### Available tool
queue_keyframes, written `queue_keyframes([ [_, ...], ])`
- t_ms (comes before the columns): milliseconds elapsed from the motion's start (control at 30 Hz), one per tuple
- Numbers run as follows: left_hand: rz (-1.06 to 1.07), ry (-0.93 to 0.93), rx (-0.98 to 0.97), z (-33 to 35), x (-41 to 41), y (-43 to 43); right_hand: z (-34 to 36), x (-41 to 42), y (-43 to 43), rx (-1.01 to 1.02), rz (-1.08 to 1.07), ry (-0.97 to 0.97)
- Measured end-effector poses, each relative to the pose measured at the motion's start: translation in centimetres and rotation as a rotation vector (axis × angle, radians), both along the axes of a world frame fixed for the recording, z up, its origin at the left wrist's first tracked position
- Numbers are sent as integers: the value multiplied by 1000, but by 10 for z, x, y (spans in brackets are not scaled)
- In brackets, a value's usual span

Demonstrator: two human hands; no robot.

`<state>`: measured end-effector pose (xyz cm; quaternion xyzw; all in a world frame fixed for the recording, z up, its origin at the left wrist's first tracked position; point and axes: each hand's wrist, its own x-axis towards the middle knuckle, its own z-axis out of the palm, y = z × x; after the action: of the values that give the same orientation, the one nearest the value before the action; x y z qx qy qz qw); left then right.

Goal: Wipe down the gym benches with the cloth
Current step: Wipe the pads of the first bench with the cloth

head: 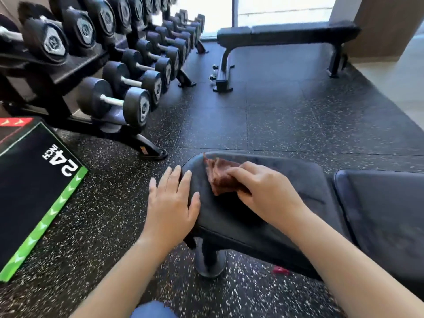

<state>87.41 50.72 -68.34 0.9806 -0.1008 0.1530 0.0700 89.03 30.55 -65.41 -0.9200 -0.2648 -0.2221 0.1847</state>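
A black padded gym bench (305, 198) runs from the centre to the right edge, its rounded seat end nearest me. A brown cloth (218, 174) lies crumpled on that seat pad. My right hand (263, 191) holds the cloth down on the pad, fingers curled over its edge. My left hand (172, 203) rests flat with straight fingers on the left rim of the seat pad. A second black flat bench (286, 34) stands farther back by the window.
A dumbbell rack (110, 65) with several black dumbbells lines the left side. A black plyo box (34, 184) with a green edge sits at the lower left. Speckled black rubber flooring (275, 115) spreads between the two benches. A tan pillar (378, 24) stands at the upper right.
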Motion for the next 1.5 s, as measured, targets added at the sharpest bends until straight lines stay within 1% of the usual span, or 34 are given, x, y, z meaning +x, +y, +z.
queue_keyframes([
  [100,-11,-62,-20,-6,-2,1,-9,-11,0,-12,44,-51],
  [133,-8,-69,-22,-8,-3,0,-9,-12,0,-26,68,-36],
  [200,3,-70,-51,-10,-4,-2,-6,-14,-4,-16,99,63],
  [267,11,-50,-55,-9,-5,-3,1,-12,-5,109,93,210],
  [333,7,-43,-37,-9,-5,-3,4,-7,-5,229,97,264],
  [367,6,-36,-35,-10,-5,-3,4,-4,-2,230,94,266],
  [400,4,-33,-44,-10,-5,-3,2,-1,1,189,94,277],
  [467,0,-49,-69,-12,-4,-2,-5,0,5,58,85,314],
  [567,-11,-60,-86,-14,-3,-2,-16,-6,6,-68,57,271],
  [733,-52,-68,-49,-14,-2,5,-29,-18,3,-120,26,28],
  [800,-70,-71,-17,-16,-1,11,-32,-14,6,-139,7,-6],
  [933,-84,-82,8,-18,2,16,-27,14,22,-168,-19,53],
  [1067,-85,-53,26,-17,3,17,-14,50,45,-159,-177,240],
  [1133,-81,-43,31,-17,2,16,-9,61,51,-142,-204,292],
  [1233,-68,-44,28,-17,1,15,-9,55,48,-141,-181,255],
  [1367,-69,-39,36,-19,-2,21,-17,17,34,-84,-67,110],
  [1433,-83,-39,39,-20,-2,26,-18,-2,26,-105,-22,47],
  [1500,-96,-50,45,-22,0,29,-19,-15,18,-131,35,25],
])
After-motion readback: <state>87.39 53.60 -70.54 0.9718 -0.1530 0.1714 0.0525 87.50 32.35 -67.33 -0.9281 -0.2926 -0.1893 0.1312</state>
